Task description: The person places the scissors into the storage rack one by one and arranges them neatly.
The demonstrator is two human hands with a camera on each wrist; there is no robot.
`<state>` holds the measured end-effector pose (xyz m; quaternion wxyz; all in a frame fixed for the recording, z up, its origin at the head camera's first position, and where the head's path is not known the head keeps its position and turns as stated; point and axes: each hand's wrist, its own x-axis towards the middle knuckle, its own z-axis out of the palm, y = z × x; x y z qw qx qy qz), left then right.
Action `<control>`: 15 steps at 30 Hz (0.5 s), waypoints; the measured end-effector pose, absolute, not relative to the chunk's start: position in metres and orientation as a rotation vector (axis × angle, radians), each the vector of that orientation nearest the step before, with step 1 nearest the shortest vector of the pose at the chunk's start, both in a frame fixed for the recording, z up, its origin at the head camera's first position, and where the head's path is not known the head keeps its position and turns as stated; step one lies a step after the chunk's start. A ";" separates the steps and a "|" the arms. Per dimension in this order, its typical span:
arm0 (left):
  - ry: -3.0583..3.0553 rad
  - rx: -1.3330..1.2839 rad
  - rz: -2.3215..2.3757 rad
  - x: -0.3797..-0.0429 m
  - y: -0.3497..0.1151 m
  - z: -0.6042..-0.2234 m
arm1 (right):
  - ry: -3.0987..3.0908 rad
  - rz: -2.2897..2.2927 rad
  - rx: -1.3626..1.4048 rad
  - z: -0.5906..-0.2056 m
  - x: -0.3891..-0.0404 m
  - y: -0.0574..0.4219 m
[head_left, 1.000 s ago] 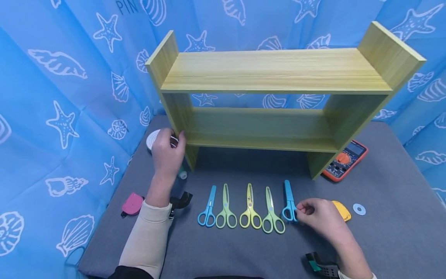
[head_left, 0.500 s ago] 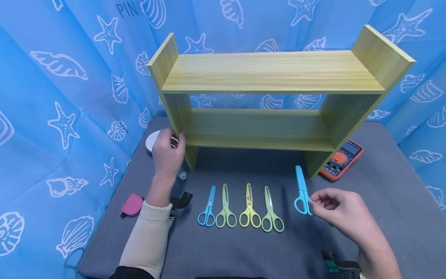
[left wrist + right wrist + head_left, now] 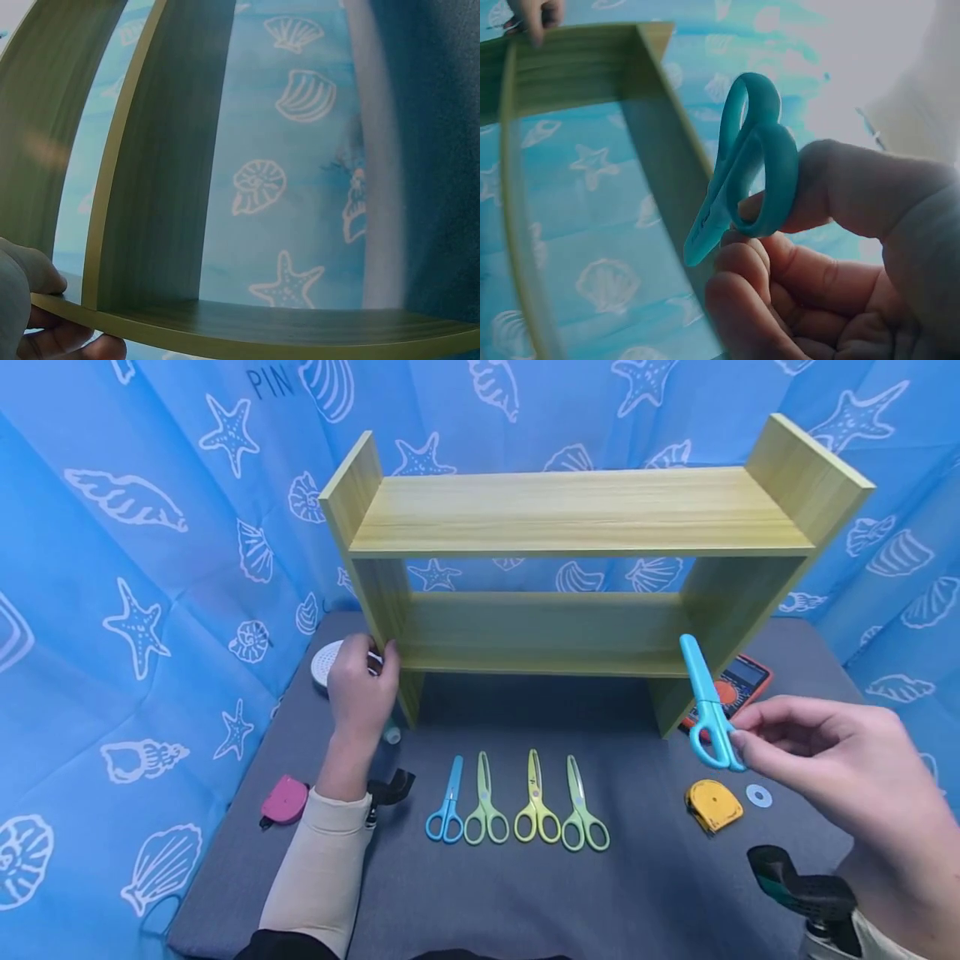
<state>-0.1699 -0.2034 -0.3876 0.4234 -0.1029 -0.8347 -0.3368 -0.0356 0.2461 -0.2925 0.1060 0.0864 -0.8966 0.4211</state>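
Note:
In the head view my right hand [image 3: 840,760] pinches a pair of light blue scissors [image 3: 703,689] by one handle loop, in the air before the shelf's right leg. Their blade end points up and away. In the right wrist view the thumb and fingertips hold a loop of the scissors [image 3: 769,180]. My left hand [image 3: 363,685] grips the front edge of the wooden shelf's [image 3: 577,514] left side panel, as the left wrist view also shows. On the grey table lie blue scissors [image 3: 448,802], two green pairs [image 3: 486,802] and a yellow pair [image 3: 536,802] in a row.
An orange multimeter [image 3: 746,681] lies partly behind the shelf's right leg. A yellow tape measure [image 3: 712,806] and a pale blue ring [image 3: 759,796] are at the right. At the left are a pink tape measure [image 3: 285,800] and a white perforated round thing [image 3: 322,667], partly hidden.
My right hand has lifted the light blue scissors from the right end of the row and carried them up and right, uncovering the yellow tape measure. My left hand stays on the shelf.

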 end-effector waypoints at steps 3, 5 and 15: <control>-2.086 -0.249 -0.851 -0.170 -0.203 -0.387 | -2.594 1.202 0.270 -0.277 -0.042 0.248; -2.091 -0.250 -0.847 -0.170 -0.203 -0.387 | -2.540 1.201 0.277 -0.267 -0.047 0.249; -2.089 -0.249 -0.849 -0.170 -0.203 -0.386 | -2.408 1.295 0.362 -0.220 -0.088 0.253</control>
